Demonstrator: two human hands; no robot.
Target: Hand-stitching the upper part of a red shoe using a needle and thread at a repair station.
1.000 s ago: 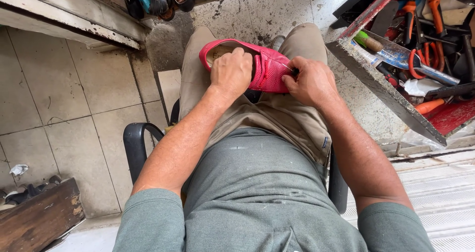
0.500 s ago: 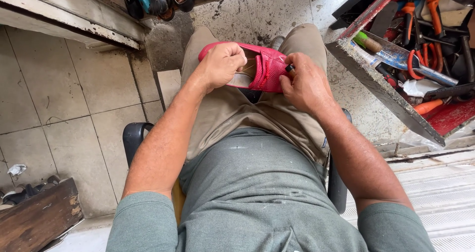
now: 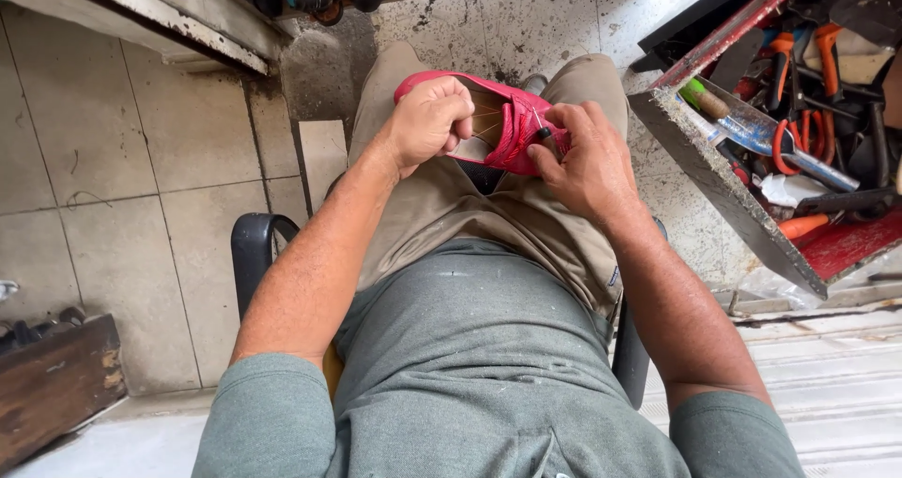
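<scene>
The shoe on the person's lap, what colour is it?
Pink-red shoe, seen in the head view.

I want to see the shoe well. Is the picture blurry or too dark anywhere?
Head view: sharp and evenly lit by soft daylight, no glare. The pink shoe is clear between the left hand and right hand. Only the toolbox holds deeper shadow, and the edges bend slightly from the wide lens.

Since the earlier pictures, the left hand (image 3: 434,121) has shifted from lying flat over the red shoe (image 3: 507,126) to a closed grip on its left rim, exposing the inside. The right hand (image 3: 584,163) now pinches a small dark tool (image 3: 545,137).
</scene>
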